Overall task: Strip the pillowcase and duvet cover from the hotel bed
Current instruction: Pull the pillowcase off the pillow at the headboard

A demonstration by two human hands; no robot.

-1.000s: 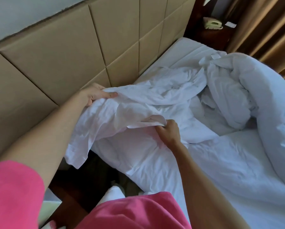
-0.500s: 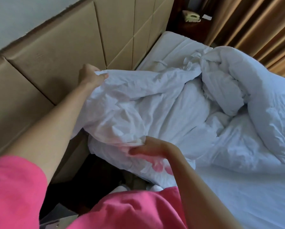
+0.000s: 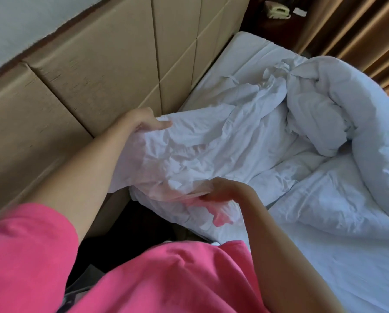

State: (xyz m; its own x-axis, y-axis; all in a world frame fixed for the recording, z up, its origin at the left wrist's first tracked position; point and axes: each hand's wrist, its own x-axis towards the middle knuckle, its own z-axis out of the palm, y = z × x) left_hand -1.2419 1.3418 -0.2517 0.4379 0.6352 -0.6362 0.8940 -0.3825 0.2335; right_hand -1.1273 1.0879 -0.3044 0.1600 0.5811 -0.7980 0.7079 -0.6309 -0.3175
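1. Grip: the left hand [image 3: 141, 123] is closed on the upper edge of the white cover [image 3: 211, 143], thumb laid along the top of the cloth, just in front of the headboard [image 3: 98, 64]. The right hand [image 3: 220, 190] is closed on a bunched lower fold of the same cover, farther out from the headboard. Whether this cloth is the pillowcase or the duvet cover cannot be told.
2. Bed [image 3: 347, 256]: white sheet, its head end butted against the headboard.
3. Headboard: tan padded panels divided by seams, a dark trim strip along its top.
4. Duvet [image 3: 358, 114]: white, heaped in a thick roll on the bed, well out from the headboard.
5. Cover: crumpled, lifted at the corner of the bed nearest the headboard and trailing toward the duvet, touching it.
6. Curtain [image 3: 358, 30]: brown-gold folds beyond the far end of the headboard.
7. Pink shirt [image 3: 166, 279]: covers the person's torso and left shoulder, near edge of view.
8. Telephone [image 3: 278, 11]: pale, on dark furniture just past the far end of the headboard.
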